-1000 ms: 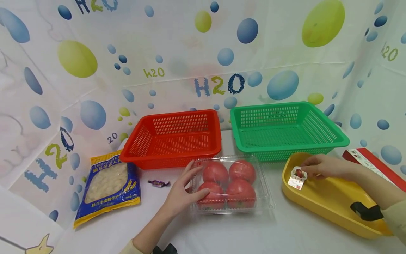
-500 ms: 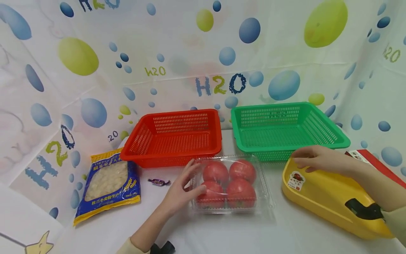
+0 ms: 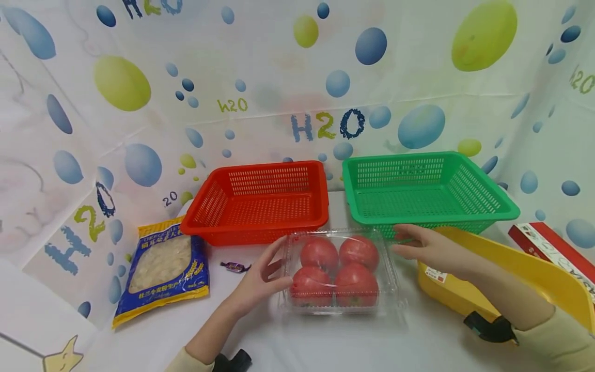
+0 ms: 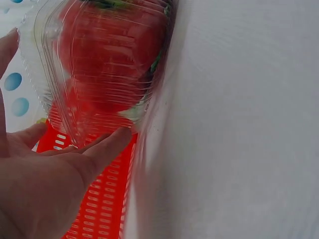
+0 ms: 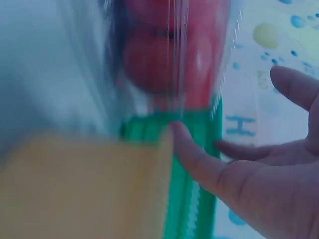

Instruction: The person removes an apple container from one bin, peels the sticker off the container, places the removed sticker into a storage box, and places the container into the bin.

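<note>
A clear plastic clamshell box [image 3: 387, 281] with several red tomatoes [image 3: 355, 284] rests on the white cloth, in the middle of the head view. My left hand [image 3: 255, 287] is at its left side, fingers and thumb spread; in the left wrist view, the thumb tip of that hand [image 4: 55, 169] lies at the box wall. To the right of the box is my right hand [image 3: 429, 250], its fingers extended toward the wall and holding nothing. The right wrist view shows the same hand [image 5: 259, 174] blurred, close to the box; whether it touches is unclear.
Behind stand a red basket [image 3: 260, 236] and a green basket [image 3: 427, 219]. A yellow tub [image 3: 453, 297] with a sticker [image 3: 435, 274] is at right, beside a red-and-white box [image 3: 558, 253]. At left lie a blue pasta bag [image 3: 162, 271] and a wrapped candy [image 3: 234, 266].
My right hand has lifted from inside the yellow tub and moved left to the tomato box's right side. The sticker stays on the tub. My left hand remains at the box's left side.
</note>
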`<control>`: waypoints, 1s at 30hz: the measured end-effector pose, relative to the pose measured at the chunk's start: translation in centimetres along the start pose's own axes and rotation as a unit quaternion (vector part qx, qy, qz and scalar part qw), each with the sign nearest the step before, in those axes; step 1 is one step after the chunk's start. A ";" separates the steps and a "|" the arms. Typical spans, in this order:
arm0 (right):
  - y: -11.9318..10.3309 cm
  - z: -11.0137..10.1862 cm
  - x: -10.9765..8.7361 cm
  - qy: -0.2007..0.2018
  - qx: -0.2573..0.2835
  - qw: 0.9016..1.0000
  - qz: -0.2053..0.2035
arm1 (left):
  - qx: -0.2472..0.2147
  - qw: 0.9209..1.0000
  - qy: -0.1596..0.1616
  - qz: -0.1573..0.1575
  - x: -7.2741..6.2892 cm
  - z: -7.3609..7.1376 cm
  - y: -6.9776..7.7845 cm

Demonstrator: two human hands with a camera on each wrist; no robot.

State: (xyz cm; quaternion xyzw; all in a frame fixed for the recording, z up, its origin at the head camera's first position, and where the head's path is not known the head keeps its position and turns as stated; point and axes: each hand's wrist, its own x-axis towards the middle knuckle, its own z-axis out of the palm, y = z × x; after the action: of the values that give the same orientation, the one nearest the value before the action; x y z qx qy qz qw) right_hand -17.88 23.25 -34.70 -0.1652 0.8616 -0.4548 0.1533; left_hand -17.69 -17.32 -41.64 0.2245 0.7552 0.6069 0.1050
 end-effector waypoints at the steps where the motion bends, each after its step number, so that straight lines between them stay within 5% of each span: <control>1: -0.1 0.5 0.1 0.000 0.012 1.000 0.008 | -0.006 1.000 -0.007 0.002 0.0 -0.1 -0.2; 7: -0.3 3.1 0.9 0.026 0.075 0.994 0.073 | -0.058 0.997 -0.048 0.026 0.1 -0.8 -1.1; 14: 0.2 4.7 1.4 0.066 0.125 0.986 0.091 | -0.115 0.987 -0.103 0.037 0.4 -1.3 -2.1; 23: 0.5 6.0 1.9 0.073 0.167 0.978 0.104 | -0.112 0.984 -0.129 0.057 0.5 -1.8 -2.6; 30: 1.1 6.5 1.4 0.056 0.236 0.963 0.118 | -0.102 0.984 -0.139 0.034 0.4 -1.5 -2.6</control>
State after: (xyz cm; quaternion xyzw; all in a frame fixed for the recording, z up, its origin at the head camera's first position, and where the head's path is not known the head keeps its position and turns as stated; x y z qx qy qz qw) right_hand -16.56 18.46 -39.29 0.0046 0.7501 -0.6327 0.1925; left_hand -19.20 -18.86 -43.70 0.3204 0.6589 0.6470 0.2110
